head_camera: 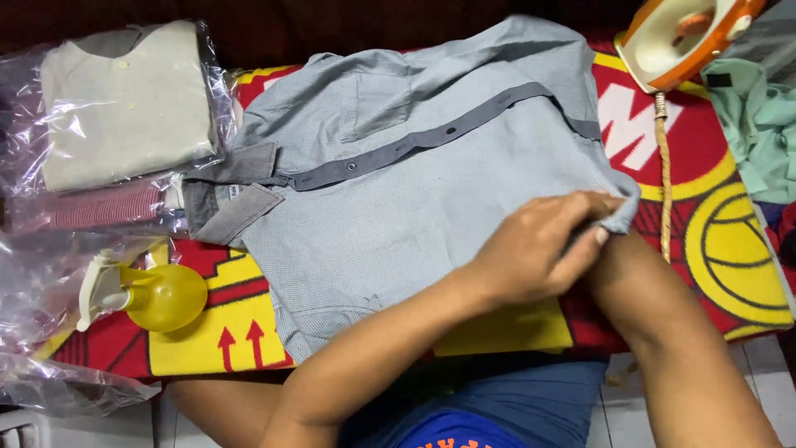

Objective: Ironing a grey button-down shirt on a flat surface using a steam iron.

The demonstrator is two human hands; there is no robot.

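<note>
A grey button-up shirt (pixel 398 166) with a darker placket and collar lies flat, front up, collar to the left. My left hand (pixel 539 249) reaches across from the lower left and pinches the shirt's right-hand edge near its corner, thumb on top of the fabric. My right forearm (pixel 663 332) comes up from the lower right. Its hand is tucked under the left hand and the shirt edge and is hidden from sight.
A red and yellow patterned cloth (pixel 705 224) covers the work surface. An orange and white iron (pixel 680 37) stands at the top right, its cord (pixel 663 182) trailing down. Bagged folded shirts (pixel 124 99) lie at left, a yellow spray bottle (pixel 157 294) below them, a green garment (pixel 759 124) at the right.
</note>
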